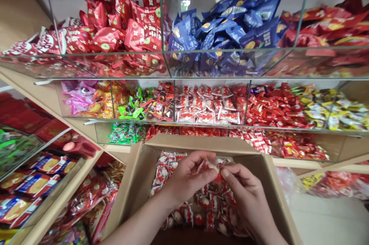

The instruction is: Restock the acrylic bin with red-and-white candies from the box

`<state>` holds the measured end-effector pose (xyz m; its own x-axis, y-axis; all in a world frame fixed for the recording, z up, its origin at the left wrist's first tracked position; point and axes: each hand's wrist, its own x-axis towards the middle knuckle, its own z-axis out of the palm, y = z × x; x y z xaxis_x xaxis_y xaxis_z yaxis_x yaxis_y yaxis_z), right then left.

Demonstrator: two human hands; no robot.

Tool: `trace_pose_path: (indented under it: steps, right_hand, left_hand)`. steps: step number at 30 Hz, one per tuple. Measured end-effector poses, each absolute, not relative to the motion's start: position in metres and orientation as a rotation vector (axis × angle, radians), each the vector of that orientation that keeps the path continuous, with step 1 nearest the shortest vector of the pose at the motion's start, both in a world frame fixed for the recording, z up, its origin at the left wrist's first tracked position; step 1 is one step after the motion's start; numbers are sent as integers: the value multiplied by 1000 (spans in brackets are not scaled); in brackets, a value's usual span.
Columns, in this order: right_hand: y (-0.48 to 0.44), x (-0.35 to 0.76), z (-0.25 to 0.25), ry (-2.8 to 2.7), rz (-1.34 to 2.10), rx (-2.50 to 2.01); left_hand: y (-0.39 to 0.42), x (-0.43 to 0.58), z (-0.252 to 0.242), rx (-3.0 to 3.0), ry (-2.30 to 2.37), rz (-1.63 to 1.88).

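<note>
An open cardboard box (pixel 201 143) holds many small red and white wrapped candies (pixel 163 172). Above its contents, my left hand (pixel 191 177) is closed on a red and white candy packet (pixel 208 165) in clear wrapping. My right hand (pixel 245 189) is beside it, thumb and fingers pinched on the right side of the same packet. The undersides of both hands' fingers are partly hidden.
Glass-fronted shelves beyond the box hold red packets (pixel 108 37), blue packets (pixel 230 26) and small candies (pixel 201 103). A slanted side shelf with biscuit packs (pixel 37 183) stands at left. Pale floor (pixel 331 218) shows at right.
</note>
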<state>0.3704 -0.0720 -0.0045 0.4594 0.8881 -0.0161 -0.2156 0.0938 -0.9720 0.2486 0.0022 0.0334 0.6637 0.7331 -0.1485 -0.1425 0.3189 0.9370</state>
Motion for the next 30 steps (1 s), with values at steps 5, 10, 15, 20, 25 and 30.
trace_pose_path:
  steps: [5, 10, 15, 20, 25, 30]
  right_hand:
    - [-74, 366, -10, -1147, 193, -1484]
    - [-67, 362, -20, -1579, -179, -1467]
    - [-55, 386, 2, -1611, -221, -1454]
    - [6, 421, 53, -1580, -294, -1522]
    - [83, 433, 79, -1866, -399, -1769]
    - [110, 432, 79, -2028, -428, -1844]
  left_hand:
    - [4, 252, 25, 1151, 887, 788]
    - [-3, 259, 21, 1233, 929, 767]
    - [22, 252, 60, 1669, 735, 681]
    - [105, 272, 99, 2765, 606, 813]
    - [159, 302, 98, 3086, 842, 345]
    - [163, 302, 94, 3069, 995, 308]
